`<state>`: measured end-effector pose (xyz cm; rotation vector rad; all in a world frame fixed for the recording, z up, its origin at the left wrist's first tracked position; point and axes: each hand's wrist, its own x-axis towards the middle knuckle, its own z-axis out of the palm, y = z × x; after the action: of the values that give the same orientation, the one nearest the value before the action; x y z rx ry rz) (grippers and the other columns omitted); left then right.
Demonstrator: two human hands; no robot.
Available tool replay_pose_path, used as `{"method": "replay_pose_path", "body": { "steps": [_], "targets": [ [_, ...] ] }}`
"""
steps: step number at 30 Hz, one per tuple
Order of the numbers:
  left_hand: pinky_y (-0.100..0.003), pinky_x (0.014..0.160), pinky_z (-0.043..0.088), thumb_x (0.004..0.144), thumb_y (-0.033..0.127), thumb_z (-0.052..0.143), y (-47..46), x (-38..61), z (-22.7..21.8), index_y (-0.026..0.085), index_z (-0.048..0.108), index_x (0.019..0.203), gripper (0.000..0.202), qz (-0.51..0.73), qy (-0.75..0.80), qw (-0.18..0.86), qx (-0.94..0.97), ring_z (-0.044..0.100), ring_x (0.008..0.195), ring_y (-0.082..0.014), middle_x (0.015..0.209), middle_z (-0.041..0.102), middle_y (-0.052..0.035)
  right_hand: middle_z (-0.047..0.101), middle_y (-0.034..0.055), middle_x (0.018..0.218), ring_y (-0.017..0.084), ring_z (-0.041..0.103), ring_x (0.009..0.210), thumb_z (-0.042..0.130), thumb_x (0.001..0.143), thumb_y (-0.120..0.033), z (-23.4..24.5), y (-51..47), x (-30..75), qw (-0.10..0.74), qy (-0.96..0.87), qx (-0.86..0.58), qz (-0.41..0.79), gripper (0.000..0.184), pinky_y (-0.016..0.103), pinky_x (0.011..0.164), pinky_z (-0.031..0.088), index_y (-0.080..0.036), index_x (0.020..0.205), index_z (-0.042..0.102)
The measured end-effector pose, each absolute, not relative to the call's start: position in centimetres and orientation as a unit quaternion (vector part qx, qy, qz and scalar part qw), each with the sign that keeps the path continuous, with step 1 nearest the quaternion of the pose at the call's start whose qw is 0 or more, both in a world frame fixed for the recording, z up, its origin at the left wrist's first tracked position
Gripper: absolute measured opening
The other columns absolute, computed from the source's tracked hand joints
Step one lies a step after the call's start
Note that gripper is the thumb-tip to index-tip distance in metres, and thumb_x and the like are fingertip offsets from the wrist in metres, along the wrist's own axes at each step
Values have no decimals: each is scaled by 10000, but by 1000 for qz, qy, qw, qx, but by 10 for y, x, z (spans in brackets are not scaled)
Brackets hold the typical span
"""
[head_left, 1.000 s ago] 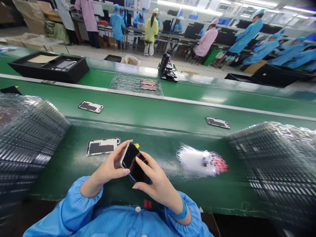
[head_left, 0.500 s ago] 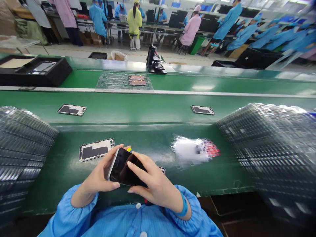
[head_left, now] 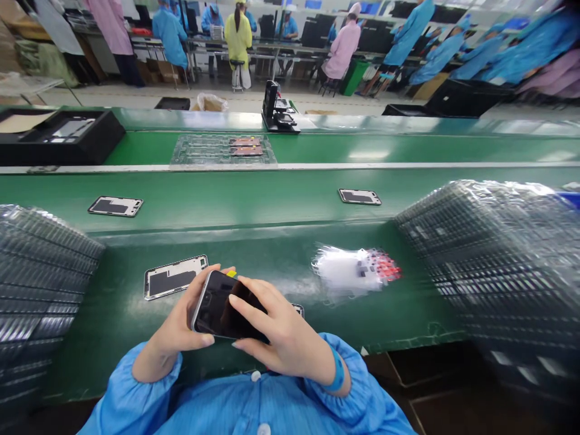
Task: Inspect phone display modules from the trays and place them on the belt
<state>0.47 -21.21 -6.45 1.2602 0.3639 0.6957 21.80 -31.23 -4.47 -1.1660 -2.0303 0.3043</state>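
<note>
Between my hands is a smartphone (head_left: 216, 305), dark glossy face up and tilted, with a silvery edge. My left hand (head_left: 177, 326) is closed round its left end, thumb along the near edge. My right hand (head_left: 283, 332) grips the other end; its index finger lies on the dark glass and its thumb is by the near edge. A yellow tab (head_left: 231, 273) shows at the far edge. Just beyond my left hand lies a phone frame (head_left: 174, 279) with a grey and white inside. Another frame (head_left: 298, 310) is mostly hidden behind my right hand.
A pile of clear strips with red ends (head_left: 357, 270) lies to the right. Stacked clear trays (head_left: 40, 272) and more trays (head_left: 489, 254) flank me. Two phone frames, left (head_left: 115, 206) and right (head_left: 359, 196), lie on the green belt. Beyond stands a black fixture (head_left: 277, 112).
The two phone frames on the belt have shifted left. My view has turned slightly, moving the whole scene a little. Both hands keep the same hold on the smartphone.
</note>
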Motion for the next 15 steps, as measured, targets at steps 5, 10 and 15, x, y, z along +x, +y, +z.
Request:
{"method": "replay_pose_path", "body": {
  "steps": [5,10,15],
  "targets": [
    [-493,1134,400,655,413,888,-214,7,-73,379,431,1510,970,319,174,778,512,443,1414,-395,1568,461,-107,459,212,1471,372,485,1298,576,916,-309,-37,-313,213,383,-783,-481,95,601,616,1014,456,-193,1483,416],
    [-419,952,576,845,434,749,-213,23,-63,293,628,1345,533,336,247,809,414,675,1153,-298,1316,686,-96,457,221,1486,383,465,1339,637,918,-392,-47,-302,209,404,-736,-539,71,624,620,1067,426,-177,1477,462],
    [-277,623,637,891,362,713,-184,29,-47,150,753,1005,245,376,322,787,368,725,700,-179,869,778,-65,603,179,1403,328,588,1282,555,943,-612,-60,-293,225,487,-606,-524,347,697,548,1058,496,-180,1485,473]
  ]
}}
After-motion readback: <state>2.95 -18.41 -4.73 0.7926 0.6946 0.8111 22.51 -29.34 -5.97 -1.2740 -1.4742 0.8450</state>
